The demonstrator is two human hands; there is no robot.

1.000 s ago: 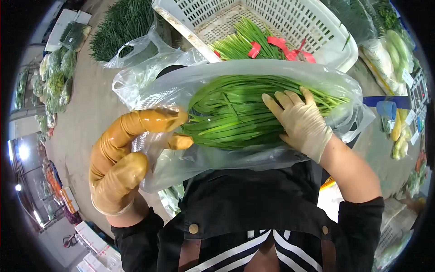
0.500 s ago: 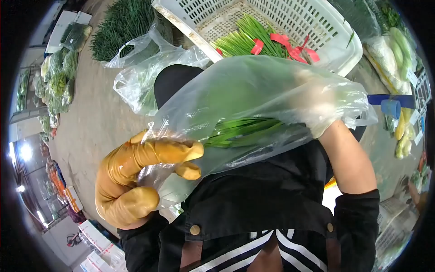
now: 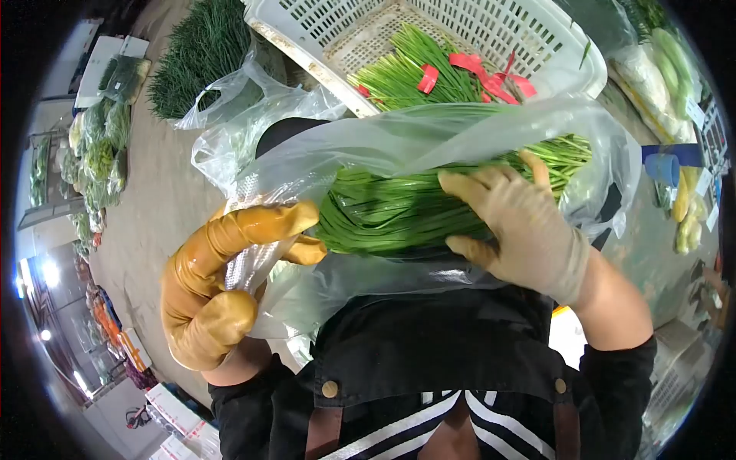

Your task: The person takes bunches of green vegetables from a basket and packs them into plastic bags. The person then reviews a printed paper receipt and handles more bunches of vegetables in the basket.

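Observation:
A bunch of long green garlic chives (image 3: 391, 211) lies across my lap, inside a clear plastic bag (image 3: 322, 303) whose side is spread apart. My left hand (image 3: 218, 276), in a yellow-brown rubber glove, is closed on the bag's bunched end, at the left end of the chives. Over the right part of the bunch rests my right hand (image 3: 529, 230), in a thin pale glove. Its fingers are apart and slightly bent, touching the chives. The bag film hangs loose above and below the bunch.
Ahead stands a white slatted crate (image 3: 498, 46) holding chive bundles (image 3: 414, 73) with red ties (image 3: 491, 77). Left of it are a clear bag (image 3: 222, 149) and a dark green heap of thin leaves (image 3: 199, 61). Bagged vegetables (image 3: 100, 142) line the far left floor.
My right hand has come out from under the bag film and now lies on the chives. The film is pulled back, uncovering more of the bunch. My left hand keeps its hold.

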